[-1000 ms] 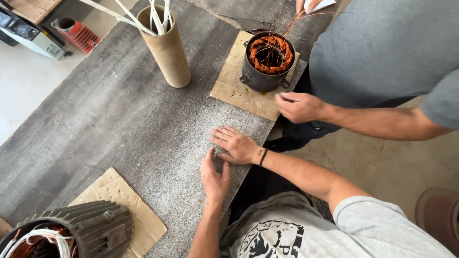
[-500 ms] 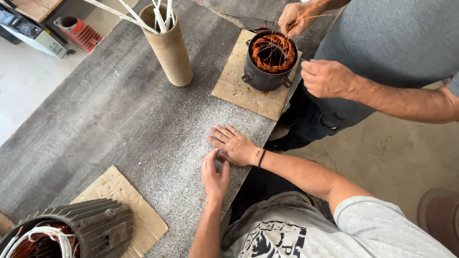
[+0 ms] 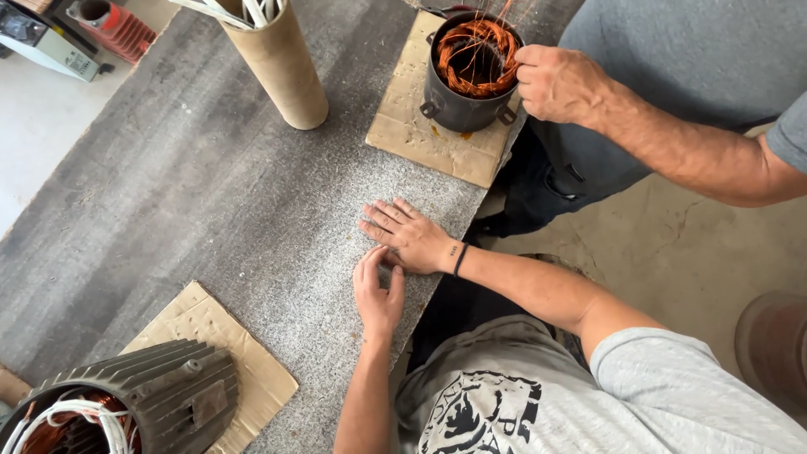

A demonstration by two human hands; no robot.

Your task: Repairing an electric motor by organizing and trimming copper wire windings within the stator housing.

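- Two hands lie flat on the grey bench [image 3: 210, 193], empty, near its right edge.
- Right hand [image 3: 412, 235]: fingers spread wide, palm down, pointing left; a dark band circles its wrist.
- Left hand [image 3: 378, 290]: open, fingers together, pointing far, its fingertips touching the right hand's near side.
- Farther off, another person's hand [image 3: 559, 82] is closed at the rim of a dark motor stator [image 3: 466, 76] with copper windings, standing on a cardboard sheet [image 3: 437, 126].
- Left of it stands a cardboard tube [image 3: 282, 71] holding white strips.
- At the near left corner, a ribbed grey motor housing [image 3: 143, 403] sits on cardboard.
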